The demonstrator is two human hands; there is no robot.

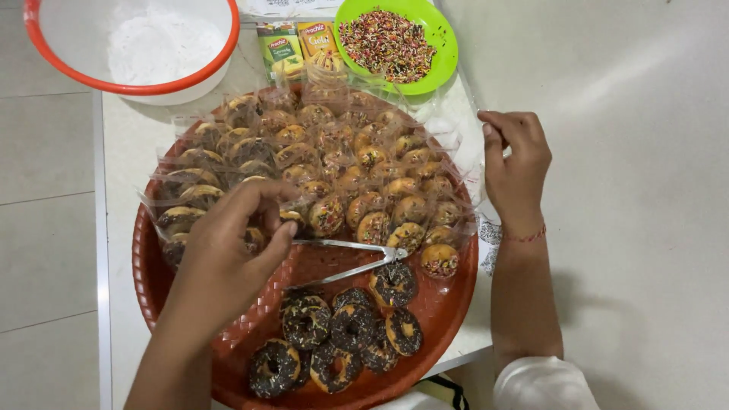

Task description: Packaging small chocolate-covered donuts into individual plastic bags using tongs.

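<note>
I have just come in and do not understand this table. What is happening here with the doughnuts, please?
A person works over a round red woven tray. The left hand holds metal tongs, whose tips touch a chocolate-glazed doughnut with sprinkles. More such unwrapped doughnuts lie at the near side of the tray, and the far side is filled with doughnuts in clear plastic bags. The right hand grips the clear plastic at the tray's edge. A green plate of sprinkles stands behind.

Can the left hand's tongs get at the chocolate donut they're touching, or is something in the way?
Probably yes. The left hand holds the metal tongs with their tips at the topmost chocolate donut. That donut lies unwrapped on the red tray, nothing covering it; the wrapped donuts sit behind.
</note>
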